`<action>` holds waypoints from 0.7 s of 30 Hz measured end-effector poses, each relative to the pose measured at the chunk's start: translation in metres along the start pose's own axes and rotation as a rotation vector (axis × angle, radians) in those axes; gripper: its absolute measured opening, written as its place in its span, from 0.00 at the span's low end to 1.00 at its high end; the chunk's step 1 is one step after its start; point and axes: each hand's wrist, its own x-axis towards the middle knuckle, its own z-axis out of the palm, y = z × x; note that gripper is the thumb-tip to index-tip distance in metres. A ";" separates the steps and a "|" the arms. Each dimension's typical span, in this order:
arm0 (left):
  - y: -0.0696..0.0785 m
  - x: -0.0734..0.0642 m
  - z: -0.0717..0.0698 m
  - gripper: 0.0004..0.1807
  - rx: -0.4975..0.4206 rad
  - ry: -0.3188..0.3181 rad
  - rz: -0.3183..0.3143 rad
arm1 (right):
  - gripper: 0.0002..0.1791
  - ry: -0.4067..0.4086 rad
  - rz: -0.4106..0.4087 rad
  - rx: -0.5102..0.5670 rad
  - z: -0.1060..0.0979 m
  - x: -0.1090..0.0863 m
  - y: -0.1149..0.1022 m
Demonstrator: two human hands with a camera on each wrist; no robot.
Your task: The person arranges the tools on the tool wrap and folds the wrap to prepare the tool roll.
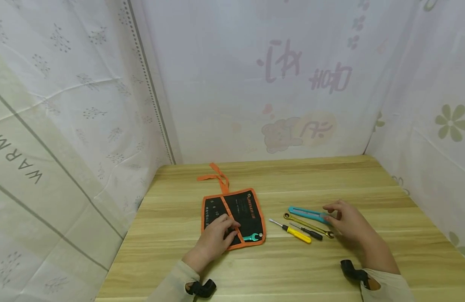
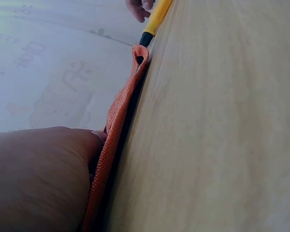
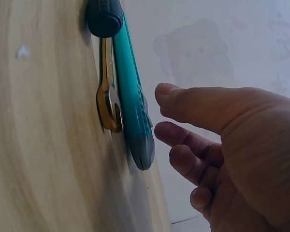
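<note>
A black tool pouch (image 1: 245, 209) with orange trim lies unrolled on the table, a green wrench (image 1: 252, 238) showing at its lower right pocket. My left hand (image 1: 216, 238) rests on the pouch, with thumb and fingers beside the orange divider; the wrist view shows the thumb against the orange edge (image 2: 113, 130). To the right, my right hand (image 1: 347, 222) hovers at the near end of a blue utility knife (image 1: 307, 214). In the right wrist view its bent fingers are apart from the knife (image 3: 130, 82) and hold nothing.
Beside the knife lie a gold ratchet wrench (image 1: 311, 225), a small black screwdriver (image 1: 311, 233) and a yellow screwdriver (image 1: 299, 235). Orange ties (image 1: 221, 178) stretch from the pouch's far side. Patterned curtains (image 1: 274, 84) stand behind the wooden table (image 1: 270, 272).
</note>
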 end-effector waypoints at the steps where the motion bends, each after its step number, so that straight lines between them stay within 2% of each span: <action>1: 0.000 0.000 0.000 0.09 0.000 -0.001 0.001 | 0.19 0.001 0.002 -0.001 -0.001 0.000 0.001; 9: 0.001 0.000 0.000 0.09 0.002 -0.021 -0.020 | 0.19 -0.009 -0.010 0.014 -0.001 -0.002 0.007; 21: 0.000 0.000 -0.001 0.10 0.016 -0.033 -0.029 | 0.20 -0.045 -0.001 0.040 0.004 -0.002 0.006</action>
